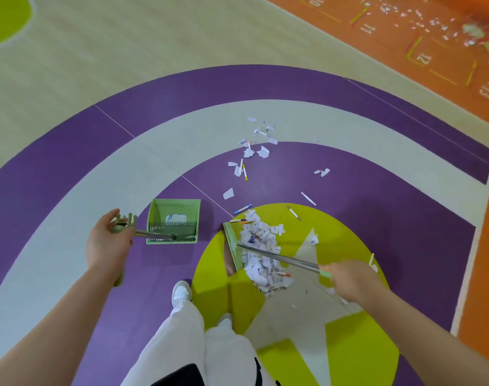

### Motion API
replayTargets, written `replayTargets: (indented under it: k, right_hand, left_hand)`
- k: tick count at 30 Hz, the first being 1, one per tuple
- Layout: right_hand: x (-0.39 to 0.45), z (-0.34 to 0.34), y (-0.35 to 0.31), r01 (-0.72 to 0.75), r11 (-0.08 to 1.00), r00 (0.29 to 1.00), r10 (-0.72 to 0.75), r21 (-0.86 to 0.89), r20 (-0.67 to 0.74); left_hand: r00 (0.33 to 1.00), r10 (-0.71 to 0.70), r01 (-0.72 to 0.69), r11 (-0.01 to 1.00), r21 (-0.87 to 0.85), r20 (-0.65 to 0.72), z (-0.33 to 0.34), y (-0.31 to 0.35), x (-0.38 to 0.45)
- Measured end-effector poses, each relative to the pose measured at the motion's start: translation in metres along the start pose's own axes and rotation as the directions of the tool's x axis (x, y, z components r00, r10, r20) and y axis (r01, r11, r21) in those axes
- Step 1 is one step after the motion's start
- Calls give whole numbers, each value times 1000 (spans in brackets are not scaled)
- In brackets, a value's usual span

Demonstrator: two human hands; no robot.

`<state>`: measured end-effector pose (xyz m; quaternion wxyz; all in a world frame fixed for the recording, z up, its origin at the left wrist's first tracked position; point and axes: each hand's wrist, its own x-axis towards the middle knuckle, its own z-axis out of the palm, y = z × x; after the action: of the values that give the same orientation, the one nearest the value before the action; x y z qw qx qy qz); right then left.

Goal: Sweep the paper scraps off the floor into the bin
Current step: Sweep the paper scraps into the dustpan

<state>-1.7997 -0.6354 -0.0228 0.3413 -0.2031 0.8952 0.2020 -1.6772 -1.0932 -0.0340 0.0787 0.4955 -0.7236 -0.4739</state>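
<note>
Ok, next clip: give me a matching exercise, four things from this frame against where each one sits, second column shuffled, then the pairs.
Things:
1. green plastic dustpan
2. big heap of white paper scraps
3. green broom head
4. yellow-tipped white marker pen

Places:
A. piled on the lime-green circle, right of the broom head
B. alone on the purple floor, beyond the heap
C. on the purple floor, on a handle held by the left hand
D. at the heap's left edge, on a metal pole held by the right hand

Pairs: 1-C, 2-A, 3-D, 4-B

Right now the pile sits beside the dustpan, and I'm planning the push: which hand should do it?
Right hand: it grips the broom, whose head touches the scrap pile. Left hand holds the dustpan.
</note>
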Motion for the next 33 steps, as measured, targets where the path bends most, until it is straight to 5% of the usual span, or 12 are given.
replayTargets:
  k: [7, 16, 25, 33]
  right_hand:
    - [-1, -14, -3, -1, 998, 993, 8, 59, -114]
    - [59, -68, -29, -15, 915, 997, 45, 404, -65]
    - [157, -132, -85, -155, 649, 987, 126, 744, 95]
    - [188, -168, -106, -307, 713, 951, 197, 630, 239]
  left_hand:
    - [999, -22, 19, 997, -80, -35, 1, 11, 8]
    - [1000, -16, 13, 993, -121, -25, 9, 40, 65]
    - [997, 29, -26, 999, -36, 71, 19, 89, 169]
    - [977, 75, -82, 996, 26, 200, 38, 135, 242]
